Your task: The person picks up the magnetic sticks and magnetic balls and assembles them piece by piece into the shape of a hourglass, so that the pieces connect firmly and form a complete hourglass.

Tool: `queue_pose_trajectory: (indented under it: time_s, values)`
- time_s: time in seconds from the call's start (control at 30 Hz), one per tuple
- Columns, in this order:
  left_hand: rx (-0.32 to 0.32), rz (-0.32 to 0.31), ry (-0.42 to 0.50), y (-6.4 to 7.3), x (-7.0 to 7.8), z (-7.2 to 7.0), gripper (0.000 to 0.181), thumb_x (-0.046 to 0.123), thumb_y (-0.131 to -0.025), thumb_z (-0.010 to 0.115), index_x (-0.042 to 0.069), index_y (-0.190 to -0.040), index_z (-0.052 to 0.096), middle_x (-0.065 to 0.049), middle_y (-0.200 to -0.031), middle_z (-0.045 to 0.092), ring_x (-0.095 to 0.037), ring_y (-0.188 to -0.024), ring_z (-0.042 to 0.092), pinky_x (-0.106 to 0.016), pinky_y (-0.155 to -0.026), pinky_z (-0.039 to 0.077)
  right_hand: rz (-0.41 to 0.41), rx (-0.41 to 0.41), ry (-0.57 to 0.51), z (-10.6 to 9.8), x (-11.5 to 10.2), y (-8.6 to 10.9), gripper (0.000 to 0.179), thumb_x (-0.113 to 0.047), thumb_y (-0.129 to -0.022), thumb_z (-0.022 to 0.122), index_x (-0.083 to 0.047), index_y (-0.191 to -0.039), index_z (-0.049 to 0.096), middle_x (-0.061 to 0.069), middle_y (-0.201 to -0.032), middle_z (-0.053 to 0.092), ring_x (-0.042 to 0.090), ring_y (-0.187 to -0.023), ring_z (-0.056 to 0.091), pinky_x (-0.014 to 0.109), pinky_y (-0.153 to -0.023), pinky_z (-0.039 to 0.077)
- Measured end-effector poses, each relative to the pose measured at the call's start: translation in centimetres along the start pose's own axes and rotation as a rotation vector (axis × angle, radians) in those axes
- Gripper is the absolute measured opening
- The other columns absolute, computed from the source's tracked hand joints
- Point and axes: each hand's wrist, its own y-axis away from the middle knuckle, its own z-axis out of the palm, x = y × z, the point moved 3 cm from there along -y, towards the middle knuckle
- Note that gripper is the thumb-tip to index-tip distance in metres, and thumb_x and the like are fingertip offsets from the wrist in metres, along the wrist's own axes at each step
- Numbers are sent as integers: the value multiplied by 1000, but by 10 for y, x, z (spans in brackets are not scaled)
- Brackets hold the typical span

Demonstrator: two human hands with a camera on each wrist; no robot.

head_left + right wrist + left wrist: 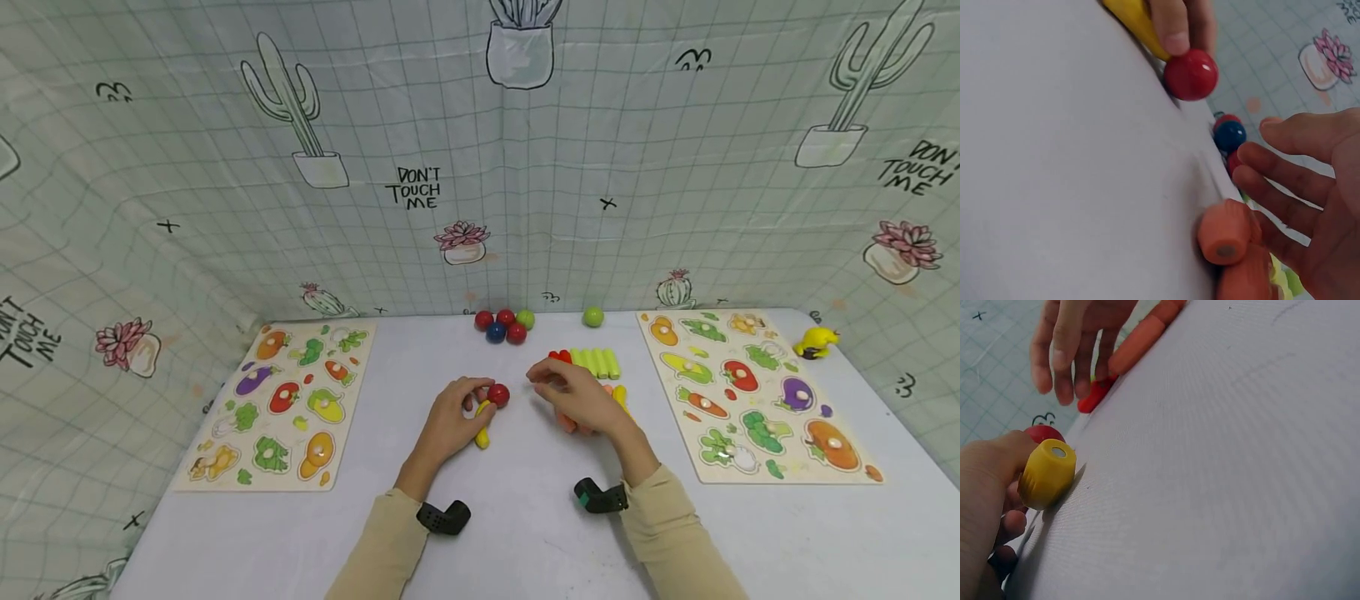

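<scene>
- Gridded cloth [360,242] backed the white table [517,533].
- Left hand [452,415] pinched the yellow piece [482,437] beside the red ball [498,395].
- Right hand's [581,397] fingers hung loose, empty.
- Step, judged: gripping; next move called for steadiness.

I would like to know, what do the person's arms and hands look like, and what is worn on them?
The left sleeve and right sleeve are long and plain beige. The left hand and right hand wear no gloves. Beside each cuff sits an angled black device; the right one shows a green patch.
</scene>
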Motion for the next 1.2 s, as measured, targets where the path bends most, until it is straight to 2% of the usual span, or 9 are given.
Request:
queue_pose_trajectory:
  time_s: [0.3, 0.53, 0.57, 0.67, 0.73, 0.8, 0.93, 1.2]
  values:
    - [7, -9, 12, 1, -1, 0, 34, 19, -85, 69, 14, -118, 63, 1, -88, 57, -11, -75, 45, -21, -66, 34, 4, -42, 27, -13, 10, 4, 22, -18, -94, 56, -9, -114, 62, 7, -114, 66, 23, -110, 59, 44, -96, 45]
    - [-2, -16, 13, 1, -2, 1, 33, 20, -85, 69, 15, -118, 62, 2, -88, 56, -11, -74, 45, -20, -65, 34, -7, -123, 18, -21, 16, 9, 21, -14, -94, 56, -10, -113, 63, 8, -112, 65, 20, -103, 58, 40, -93, 45]
    - [-3, -23, 16, 1, -3, 1, 33, 20, -86, 69, 15, -118, 62, 2, -88, 56, -11, -75, 45, -20, -64, 34, 1, -138, 17, -21, 16, 9, 21, -14, -94, 56, -10, -113, 63, 7, -112, 65, 18, -101, 58, 38, -91, 46]
    - [3, -27, 18, 0, -4, 0, 34, 20, -86, 69, 16, -118, 62, 3, -88, 55, -11, -75, 46, -20, -64, 35, 46, -181, -14, -22, 17, 11, 21, -13, -95, 54, -11, -113, 64, 9, -102, 65, 16, -78, 58, 31, -71, 50]
    - [11, -25, 20, -1, -4, 0, 33, 20, -86, 69, 15, -118, 62, 3, -88, 55, -11, -75, 46, -19, -64, 35, 80, -204, -39, -22, 17, 11, 22, -11, -95, 52, -11, -114, 64, 10, -86, 63, 15, -58, 52, 27, -54, 45]
    - [15, -25, 28, -1, -4, -1, 33, 19, -86, 69, 15, -118, 62, 3, -88, 55, -11, -75, 47, -19, -64, 35, 113, -228, -71, -22, 17, 12, 25, -6, -95, 48, -11, -115, 63, 9, -71, 57, 16, -45, 43, 24, -42, 37]
    - [12, -32, 41, 0, -3, -2, 33, 19, -86, 69, 13, -117, 62, 2, -88, 55, -12, -74, 48, -19, -64, 36, 144, -260, -98, -19, 17, 13, 36, 3, -89, 41, -11, -117, 61, 7, -57, 50, 16, -41, 40, 21, -38, 32]
    - [18, -30, 33, 0, -3, -2, 33, 20, -86, 68, 14, -117, 62, 3, -88, 56, -12, -74, 48, -19, -63, 37, 134, -239, -70, -15, 14, 13, 43, 8, -82, 39, -10, -116, 61, 5, -55, 49, 14, -39, 40, 21, -37, 30]
